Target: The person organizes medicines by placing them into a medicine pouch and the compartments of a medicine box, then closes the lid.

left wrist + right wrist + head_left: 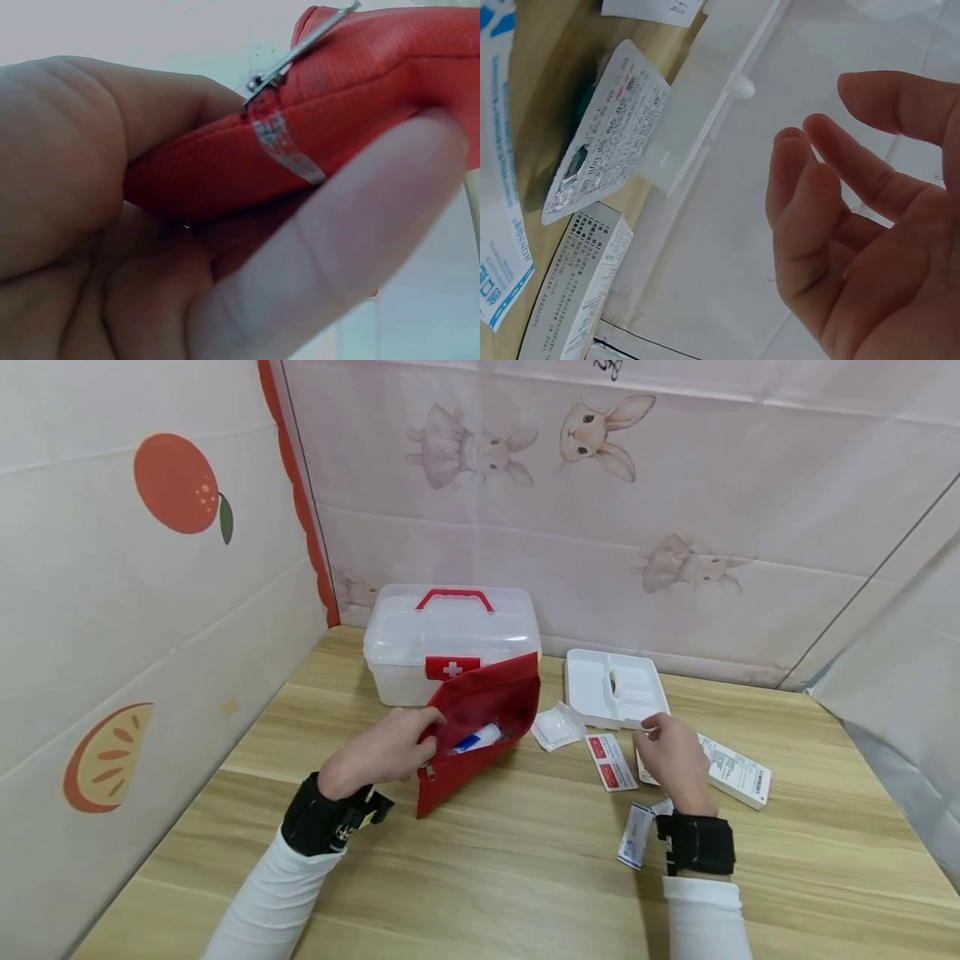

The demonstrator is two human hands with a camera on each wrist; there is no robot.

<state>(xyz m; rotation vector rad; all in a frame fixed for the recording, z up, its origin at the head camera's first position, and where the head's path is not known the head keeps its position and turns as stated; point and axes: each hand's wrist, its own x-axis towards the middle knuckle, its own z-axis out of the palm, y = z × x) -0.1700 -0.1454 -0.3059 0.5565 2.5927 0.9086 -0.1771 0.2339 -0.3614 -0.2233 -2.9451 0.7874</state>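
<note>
My left hand [388, 745] grips the corner of a red zippered pouch [468, 781] at its zipper end. In the left wrist view, fingers and thumb close round the red fabric [360, 97] beside a metal zipper pull [300, 52]. The pouch mouth gapes, and a white and blue packet [480, 739] shows inside. My right hand [675, 760] hovers over the small medical items on the right, its fingers loosely bent with nothing between them. In the right wrist view, a silver blister pack [611, 135] and a white medicine box [577, 277] lie near that hand [870, 232].
A clear first-aid box [450, 635] with a red handle stands behind the pouch. Right of it lie a white divided tray [633, 685], a square white packet [558, 727], a red and white card [611, 762], a white box [738, 772] and a narrow sachet [636, 835].
</note>
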